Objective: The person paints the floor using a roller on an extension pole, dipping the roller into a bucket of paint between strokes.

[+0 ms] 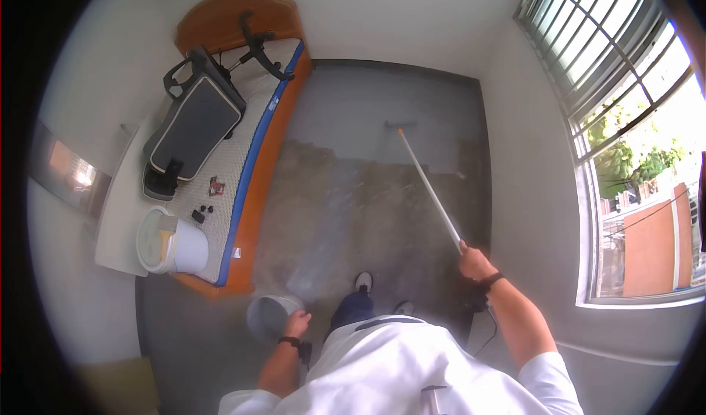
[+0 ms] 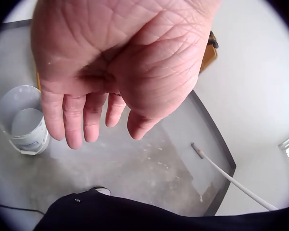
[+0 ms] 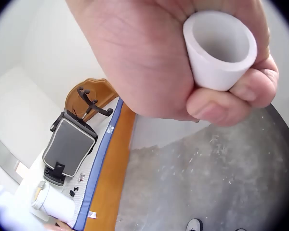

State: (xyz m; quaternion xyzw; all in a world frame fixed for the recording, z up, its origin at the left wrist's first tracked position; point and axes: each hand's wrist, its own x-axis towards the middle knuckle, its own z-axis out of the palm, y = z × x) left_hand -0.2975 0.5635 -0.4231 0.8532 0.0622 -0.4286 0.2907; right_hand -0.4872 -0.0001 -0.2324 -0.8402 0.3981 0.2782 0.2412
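Closest to my head camera is a person's white shirt [image 1: 397, 371], with dark trousers [image 1: 348, 310] below it. At lower left I find the left hand [image 2: 120, 72], a dark band at its wrist; its fingers are loosely bent with gaps between them, the thumb standing off, and nothing is held. Near that hand, a pale bucket [image 1: 262, 318] stands on the floor, and the left wrist view shows me light grey contents and a handle hanging down its side. On the other side, the right hand [image 1: 478, 264] has its fingers clamped round a white pole [image 1: 432, 192]; my right wrist camera looks into the pole's hollow near end, which sticks out of the fist. Beyond the shoe [image 1: 363, 281], the floor [image 1: 316, 224] is mottled brown-grey nearby and an even, smoother grey farther off. The pole slants away from the body to an orange joint and a roller [image 2: 197, 150], which lies on the smooth grey part near the far walls. To the left I see a wooden bed [image 1: 254, 231] with a blue-edged mattress, bearing a white tub [image 1: 193, 246] at its near end and a tipped-over office chair [image 1: 198, 124] farther along. To the right is a barred window [image 1: 625, 121], with greenery outside.
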